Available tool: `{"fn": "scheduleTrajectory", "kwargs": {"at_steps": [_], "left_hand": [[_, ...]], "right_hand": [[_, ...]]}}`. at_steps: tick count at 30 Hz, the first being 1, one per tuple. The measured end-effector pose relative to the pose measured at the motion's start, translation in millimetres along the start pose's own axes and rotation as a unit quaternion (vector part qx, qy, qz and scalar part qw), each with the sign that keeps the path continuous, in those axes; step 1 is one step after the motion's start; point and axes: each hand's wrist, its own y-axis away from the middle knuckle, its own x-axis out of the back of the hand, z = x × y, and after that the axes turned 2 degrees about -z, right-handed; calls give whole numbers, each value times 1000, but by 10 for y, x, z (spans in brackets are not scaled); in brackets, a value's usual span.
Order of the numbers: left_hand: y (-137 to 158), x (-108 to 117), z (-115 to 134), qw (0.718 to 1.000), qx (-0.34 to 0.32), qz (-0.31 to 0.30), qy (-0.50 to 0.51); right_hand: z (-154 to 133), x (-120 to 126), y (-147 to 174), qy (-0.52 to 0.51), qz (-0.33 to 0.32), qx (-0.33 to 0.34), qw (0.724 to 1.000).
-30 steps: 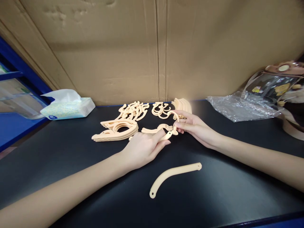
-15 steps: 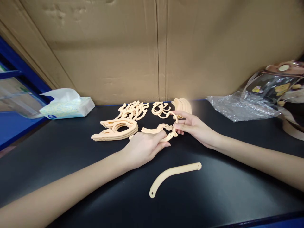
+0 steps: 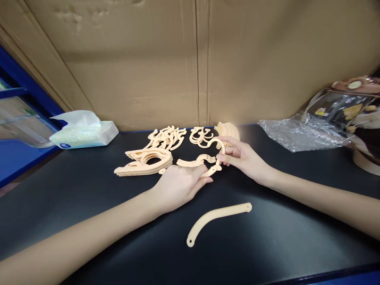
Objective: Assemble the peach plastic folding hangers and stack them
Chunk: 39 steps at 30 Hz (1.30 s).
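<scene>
My left hand point(image 3: 181, 184) is closed on a beige plastic hanger arm point(image 3: 211, 171), whose right end sticks out past my fingers. Between the thumb and fingers of my right hand point(image 3: 245, 160) is a curved hanger hook point(image 3: 222, 147), its lower end touching the end of that arm. How far the two pieces fit together I cannot tell. Just behind my left hand lies another beige hanger piece point(image 3: 190, 162) with a curved end. Nearer to me, a single bent arm point(image 3: 218, 215) with a hole at each end rests on the black table point(image 3: 282, 237).
Folded hangers point(image 3: 139, 170) are stacked left of my hands. Farther back are a heap of small hooked pieces point(image 3: 168, 138), a few loose hooks point(image 3: 197, 137) and stacked arms point(image 3: 228, 130). A tissue pack point(image 3: 86, 134) stands left; crumpled plastic point(image 3: 303, 132) and a clear bag point(image 3: 341, 105) lie right.
The hook in my right hand has turned slightly, so its curve now shows wider and rounder. My left hand and the loose pieces have hardly moved.
</scene>
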Motion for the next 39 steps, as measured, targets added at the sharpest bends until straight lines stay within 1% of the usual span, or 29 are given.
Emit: {"fn": "scheduleTrajectory", "kwargs": {"at_steps": [4, 9, 15, 18, 23, 35, 39], "left_hand": [[3, 13, 16, 1000, 8, -13, -6], [-10, 20, 25, 999, 13, -25, -16], [-8, 12, 23, 998, -1, -11, -56], [-5, 11, 30, 997, -9, -2, -74], [-9, 1, 41, 997, -19, 7, -76], [-9, -4, 30, 997, -21, 16, -75], [-10, 1, 35, 997, -16, 6, -76]], "right_hand": [[-6, -2, 11, 27, 3, 24, 999], [-25, -23, 35, 41, 11, 33, 999], [-2, -39, 38, 63, 25, 40, 997], [19, -34, 21, 61, 19, 29, 998], [30, -27, -3, 42, 9, 8, 999], [11, -23, 5, 15, 1, -22, 1000], [10, -31, 12, 2, -5, -33, 999]]}}
